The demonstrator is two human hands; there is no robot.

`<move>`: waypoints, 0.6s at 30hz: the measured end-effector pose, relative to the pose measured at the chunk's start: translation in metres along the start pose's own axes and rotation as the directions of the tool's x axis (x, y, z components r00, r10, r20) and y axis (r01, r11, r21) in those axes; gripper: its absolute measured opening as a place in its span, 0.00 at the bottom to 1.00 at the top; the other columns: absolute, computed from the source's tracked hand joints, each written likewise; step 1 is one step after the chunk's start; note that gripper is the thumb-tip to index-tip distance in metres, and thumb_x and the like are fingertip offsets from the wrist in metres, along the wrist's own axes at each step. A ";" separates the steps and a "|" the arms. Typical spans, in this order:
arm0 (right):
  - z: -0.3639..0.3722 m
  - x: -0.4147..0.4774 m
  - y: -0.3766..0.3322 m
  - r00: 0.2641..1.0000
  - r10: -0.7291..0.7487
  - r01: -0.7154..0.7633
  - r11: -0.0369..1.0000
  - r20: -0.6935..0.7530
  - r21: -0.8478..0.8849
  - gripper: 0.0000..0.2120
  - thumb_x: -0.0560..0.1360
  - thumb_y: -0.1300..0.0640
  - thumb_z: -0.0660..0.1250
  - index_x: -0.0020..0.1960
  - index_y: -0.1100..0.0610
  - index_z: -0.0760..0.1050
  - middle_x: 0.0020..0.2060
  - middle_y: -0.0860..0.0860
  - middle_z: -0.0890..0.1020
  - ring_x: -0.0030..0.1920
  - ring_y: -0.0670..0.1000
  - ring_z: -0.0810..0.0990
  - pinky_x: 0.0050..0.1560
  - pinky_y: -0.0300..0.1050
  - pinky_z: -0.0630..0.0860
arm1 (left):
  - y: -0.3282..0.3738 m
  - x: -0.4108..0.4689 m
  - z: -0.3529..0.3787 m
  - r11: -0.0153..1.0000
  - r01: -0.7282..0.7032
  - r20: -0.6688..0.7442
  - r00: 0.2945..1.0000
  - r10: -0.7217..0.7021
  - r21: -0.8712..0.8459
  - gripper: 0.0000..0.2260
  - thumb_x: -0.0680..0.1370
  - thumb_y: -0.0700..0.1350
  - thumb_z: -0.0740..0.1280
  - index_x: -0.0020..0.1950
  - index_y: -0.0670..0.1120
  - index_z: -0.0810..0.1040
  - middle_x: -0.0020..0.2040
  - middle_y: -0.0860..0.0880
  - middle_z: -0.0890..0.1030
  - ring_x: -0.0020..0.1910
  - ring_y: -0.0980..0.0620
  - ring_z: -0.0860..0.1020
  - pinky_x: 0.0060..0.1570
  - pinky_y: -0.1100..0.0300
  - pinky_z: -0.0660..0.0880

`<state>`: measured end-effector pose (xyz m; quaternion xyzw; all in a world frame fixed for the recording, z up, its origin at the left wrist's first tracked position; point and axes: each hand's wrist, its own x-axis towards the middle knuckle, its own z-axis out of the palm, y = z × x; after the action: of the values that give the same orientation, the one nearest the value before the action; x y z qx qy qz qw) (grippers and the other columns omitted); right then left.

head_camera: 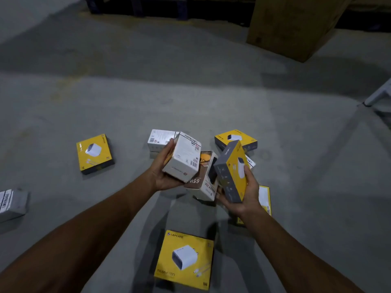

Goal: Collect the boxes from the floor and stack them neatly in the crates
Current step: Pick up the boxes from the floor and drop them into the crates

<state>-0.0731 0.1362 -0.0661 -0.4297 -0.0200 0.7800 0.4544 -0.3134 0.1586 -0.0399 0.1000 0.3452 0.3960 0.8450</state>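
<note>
The left hand [167,173] fingers grasp the white box [183,157], the right hand [247,197] fingers grasp the yellow-grey box [231,172], long axis tilted upright, both above the pile of boxes [208,188] on the floor [211,102]; no crate is visible.

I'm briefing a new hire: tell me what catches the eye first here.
Both hands, mid-frame, each hold a box: the left hand grips a white box, the right hand a yellow-and-grey box. On the grey floor lie others: a near yellow box at bottom centre, a second yellow box at left.
</note>
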 end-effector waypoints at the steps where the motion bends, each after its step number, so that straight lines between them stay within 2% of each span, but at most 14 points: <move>1: 0.003 -0.003 -0.002 1.000 -0.005 0.005 1.000 0.003 0.000 0.24 0.73 0.36 0.66 0.60 0.52 0.81 0.49 0.57 0.85 0.48 0.59 0.84 0.53 0.58 0.80 | 0.000 -0.001 0.003 1.000 0.005 0.019 1.000 -0.005 -0.023 0.34 0.72 0.70 0.65 0.70 0.50 0.75 0.62 0.39 0.79 0.55 0.40 0.79 0.61 0.43 0.72; 4: 0.009 -0.003 -0.003 1.000 -0.001 0.001 0.997 -0.005 0.083 0.25 0.75 0.37 0.65 0.63 0.54 0.79 0.50 0.57 0.85 0.46 0.57 0.85 0.52 0.54 0.82 | -0.003 -0.001 0.016 0.999 0.025 0.083 0.996 -0.021 -0.046 0.36 0.70 0.73 0.63 0.67 0.49 0.78 0.59 0.40 0.80 0.54 0.40 0.80 0.62 0.39 0.70; 7: 0.010 -0.001 -0.003 1.000 0.024 -0.024 0.994 0.001 0.104 0.30 0.75 0.37 0.66 0.69 0.55 0.76 0.63 0.57 0.81 0.62 0.59 0.80 0.67 0.60 0.72 | -0.008 -0.003 0.029 1.000 0.022 0.108 0.994 -0.022 -0.002 0.36 0.68 0.72 0.64 0.67 0.49 0.78 0.61 0.39 0.79 0.59 0.37 0.77 0.63 0.28 0.64; 8: 0.009 0.000 -0.004 0.999 0.033 -0.035 0.995 0.013 0.097 0.30 0.76 0.37 0.66 0.70 0.55 0.75 0.64 0.58 0.80 0.65 0.60 0.78 0.68 0.62 0.71 | -0.010 -0.005 0.032 1.000 0.026 0.119 0.993 -0.027 0.007 0.36 0.67 0.72 0.65 0.67 0.50 0.78 0.62 0.38 0.79 0.59 0.36 0.77 0.63 0.26 0.62; 11: 0.014 -0.004 -0.010 0.999 0.034 -0.037 0.992 0.030 0.124 0.27 0.78 0.39 0.64 0.69 0.55 0.76 0.58 0.59 0.83 0.56 0.61 0.82 0.56 0.60 0.80 | -0.012 -0.010 0.040 1.000 0.008 0.142 0.990 -0.009 0.006 0.37 0.66 0.70 0.67 0.67 0.50 0.78 0.62 0.39 0.79 0.58 0.36 0.77 0.64 0.28 0.62; 12: 0.017 -0.003 -0.013 0.999 0.038 -0.042 0.990 0.030 0.131 0.26 0.78 0.39 0.64 0.69 0.55 0.76 0.58 0.59 0.83 0.56 0.61 0.83 0.54 0.59 0.80 | -0.012 -0.012 0.040 1.000 -0.004 0.139 0.990 0.002 0.010 0.37 0.66 0.71 0.66 0.68 0.50 0.78 0.61 0.39 0.79 0.58 0.37 0.77 0.65 0.29 0.61; 14: 0.025 -0.004 -0.017 0.998 0.057 -0.060 0.988 0.026 0.141 0.27 0.78 0.39 0.64 0.70 0.55 0.75 0.63 0.58 0.80 0.64 0.60 0.79 0.63 0.60 0.76 | -0.011 -0.014 0.041 1.000 -0.024 0.108 0.994 0.024 0.004 0.36 0.67 0.73 0.63 0.67 0.52 0.78 0.61 0.40 0.78 0.59 0.37 0.75 0.67 0.34 0.58; 15: 0.029 -0.006 -0.019 0.998 0.069 -0.070 0.986 0.008 0.149 0.27 0.78 0.39 0.64 0.69 0.55 0.76 0.63 0.58 0.81 0.65 0.60 0.78 0.64 0.61 0.74 | -0.011 -0.016 0.043 0.999 -0.041 0.076 0.996 0.042 -0.007 0.35 0.67 0.73 0.63 0.65 0.52 0.79 0.61 0.40 0.78 0.60 0.38 0.73 0.66 0.36 0.58; 16: 0.032 -0.007 -0.020 0.998 0.068 -0.065 0.985 -0.009 0.161 0.26 0.78 0.39 0.64 0.68 0.56 0.76 0.60 0.60 0.82 0.62 0.61 0.80 0.61 0.64 0.76 | -0.011 -0.018 0.046 0.998 -0.065 0.037 0.997 0.066 -0.016 0.33 0.67 0.73 0.63 0.62 0.52 0.81 0.61 0.40 0.77 0.63 0.37 0.72 0.67 0.36 0.59; 18: 0.039 -0.013 -0.022 0.998 0.036 -0.027 0.982 -0.046 0.185 0.25 0.80 0.40 0.62 0.66 0.57 0.77 0.53 0.62 0.84 0.53 0.62 0.82 0.49 0.68 0.78 | -0.011 -0.024 0.053 0.994 -0.105 -0.015 0.994 0.104 -0.013 0.32 0.66 0.71 0.65 0.60 0.51 0.82 0.65 0.39 0.77 0.68 0.35 0.71 0.66 0.32 0.60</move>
<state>-0.0819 0.1536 -0.0237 -0.4052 0.0703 0.7747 0.4803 -0.2828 0.1388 0.0064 0.1091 0.3428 0.4428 0.8213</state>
